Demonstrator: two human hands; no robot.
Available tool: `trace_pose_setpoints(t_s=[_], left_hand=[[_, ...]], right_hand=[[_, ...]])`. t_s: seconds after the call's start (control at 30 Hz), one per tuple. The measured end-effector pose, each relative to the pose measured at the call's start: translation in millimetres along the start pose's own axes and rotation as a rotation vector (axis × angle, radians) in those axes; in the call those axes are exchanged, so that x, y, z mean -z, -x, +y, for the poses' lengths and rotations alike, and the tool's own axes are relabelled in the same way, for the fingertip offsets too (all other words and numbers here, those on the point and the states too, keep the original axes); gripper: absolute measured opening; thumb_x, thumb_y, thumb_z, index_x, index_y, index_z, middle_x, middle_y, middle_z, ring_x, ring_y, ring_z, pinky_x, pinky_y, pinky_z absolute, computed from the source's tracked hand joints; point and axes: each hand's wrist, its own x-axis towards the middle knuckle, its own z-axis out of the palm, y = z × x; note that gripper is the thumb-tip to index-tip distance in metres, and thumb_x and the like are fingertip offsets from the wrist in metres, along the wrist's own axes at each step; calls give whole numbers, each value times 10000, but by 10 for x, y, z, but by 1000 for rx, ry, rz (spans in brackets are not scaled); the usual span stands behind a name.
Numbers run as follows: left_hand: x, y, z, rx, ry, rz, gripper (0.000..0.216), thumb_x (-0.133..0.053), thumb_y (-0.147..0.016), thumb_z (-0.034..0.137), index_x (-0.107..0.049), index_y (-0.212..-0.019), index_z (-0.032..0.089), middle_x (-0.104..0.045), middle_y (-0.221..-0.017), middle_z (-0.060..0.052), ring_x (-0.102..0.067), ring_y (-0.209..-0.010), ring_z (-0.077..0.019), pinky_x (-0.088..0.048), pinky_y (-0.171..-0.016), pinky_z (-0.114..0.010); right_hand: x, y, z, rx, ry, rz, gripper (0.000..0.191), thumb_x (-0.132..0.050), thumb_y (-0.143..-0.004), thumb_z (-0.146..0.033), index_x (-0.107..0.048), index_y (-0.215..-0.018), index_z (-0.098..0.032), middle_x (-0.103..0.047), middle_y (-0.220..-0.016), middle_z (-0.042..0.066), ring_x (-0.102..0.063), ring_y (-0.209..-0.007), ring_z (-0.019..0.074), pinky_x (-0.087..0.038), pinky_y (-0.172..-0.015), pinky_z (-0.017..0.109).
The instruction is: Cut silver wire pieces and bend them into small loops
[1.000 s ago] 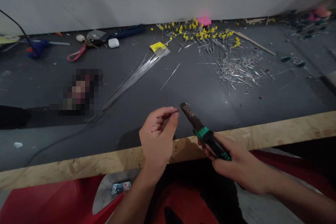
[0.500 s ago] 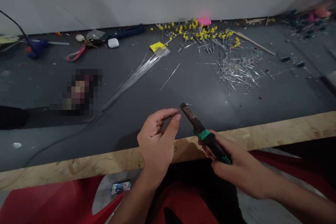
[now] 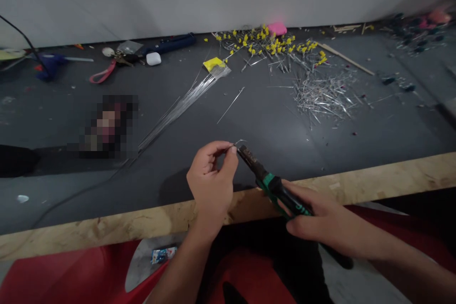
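Note:
Above the table's front edge, my left hand point(image 3: 212, 180) pinches a short thin wire point(image 3: 241, 141) between thumb and forefinger. The wire's free end is bent and sticks out to the right. My right hand point(image 3: 318, 213) is wrapped round pliers point(image 3: 253, 163) with dark, worn jaws and black and green handles. The jaws lie beside the wire, close to my left fingertips; whether they touch it I cannot tell. A single straight wire point(image 3: 231, 105) lies on the table just beyond my hands, with a long bundle of wires point(image 3: 185, 102) to its left.
At the back are wires with yellow tips point(image 3: 263, 42) and a pink lump point(image 3: 277, 28). A pile of short wires point(image 3: 320, 97) lies right. Keys point(image 3: 123, 61), a white case point(image 3: 154, 59) and a blue glue gun point(image 3: 52, 65) sit left. The wooden edge point(image 3: 142, 216) runs in front.
The pliers have shifted a little left and down, and their handles have spread apart. My left fingertips have moved slightly left, and more of the bent wire shows.

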Motion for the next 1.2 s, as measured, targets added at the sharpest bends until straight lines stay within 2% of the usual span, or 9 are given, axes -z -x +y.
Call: trace_pose_setpoints(t_s=[0.2, 0.3, 0.47, 0.53, 0.63, 0.73, 0.83, 1.0, 1.2], left_hand=[[60, -122, -96, 102, 127, 23, 134, -711, -720, 214, -649, -836, 189, -679, -773, 11, -647, -722, -90, -522, -670, -201], [77, -159, -139, 146, 222, -32, 146, -707, -723, 214, -636, -848, 188, -673, -786, 6, -650, -743, -100, -529, -708, -229], [62, -203, -168, 246, 327, -161, 141, -693, -731, 190, -630, -857, 194, -672, -789, 13, -651, -735, -95, -528, -752, -251], [50, -221, -168, 289, 343, -213, 142, -691, -732, 186, -635, -862, 197, -673, -780, 15, -651, -731, -95, -525, -764, -255], [26, -260, -166, 343, 363, -285, 150, -691, -728, 177, -643, -869, 201, -673, -779, 18, -652, -734, -98, -522, -777, -261], [-8, -319, -169, 377, 385, -325, 162, -708, -708, 168, -648, -855, 198, -669, -784, 21, -652, -725, -94, -522, -768, -252], [-60, -392, -177, 390, 397, -356, 160, -720, -700, 172, -654, -844, 193, -668, -775, 20, -655, -716, -90, -521, -756, -234], [-202, -527, -214, 379, 330, -414, 185, -737, -680, 203, -663, -849, 183, -687, -781, 2, -653, -705, -94, -515, -752, -234], [-317, -758, -386, 280, 123, -453, 184, -694, -699, 224, -683, -875, 170, -696, -801, -17, -639, -711, -107, -501, -714, -237]], right_hand=[[237, 108, 29, -94, -23, 15, 396, -605, -686, -203, -614, -1082, -233, -616, -978, 27, -553, -979, 249, -424, -837, 336], [425, 112, 59, -53, 68, 185, 374, -612, -711, -259, -613, -1084, -237, -629, -947, 36, -568, -910, 253, -429, -794, 337], [822, -127, 94, 74, 472, 544, 15, -565, -741, -220, -577, -732, -221, -573, -800, 34, -520, -760, 204, -377, -702, 316], [977, -256, 106, 74, 620, 610, 56, -535, -767, -216, -549, -714, -208, -561, -816, 55, -510, -745, 194, -356, -681, 321], [1162, -421, 137, 91, 785, 632, 125, -470, -826, -257, -552, -770, -182, -565, -921, 112, -529, -859, 219, -359, -734, 343], [1241, -528, 137, 53, 867, 731, 199, -549, -794, -325, -601, -869, -149, -537, -1168, 196, -461, -1115, 345, -326, -879, 453], [1150, -592, 36, 160, 775, 882, 288, -613, -771, -329, -616, -1036, -216, -474, -1342, 132, -362, -1240, 380, -249, -970, 543], [738, -826, -236, 302, 156, 424, 381, -574, -809, -428, -569, -1132, -226, -633, -1079, 71, -590, -928, 190, -449, -803, 332], [518, -1321, -306, 351, -93, 368, 242, -554, -807, -368, -644, -891, -160, -617, -769, 6, -488, -598, 83, -378, -569, 237]])
